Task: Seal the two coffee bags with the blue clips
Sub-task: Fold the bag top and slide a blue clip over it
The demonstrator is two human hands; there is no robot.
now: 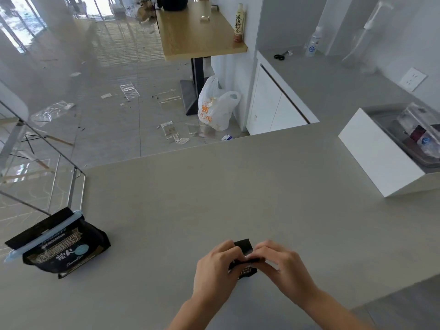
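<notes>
One black coffee bag (64,253) lies at the left edge of the grey counter (238,186), its folded top pinched by a long light-blue clip (45,236). A second black coffee bag (244,246) sits near the front middle, mostly covered by my hands. My left hand (214,267) grips its left side and my right hand (281,265) grips its right side, fingers curled over the bag's folded top. No second blue clip shows; my hands may hide it.
A white open box (376,153) holding plastic-wrapped items stands at the right. The counter's far edge drops to a littered floor with a white plastic bag (215,106). Scissors (279,55) and a spray bottle (314,42) sit on the back counter.
</notes>
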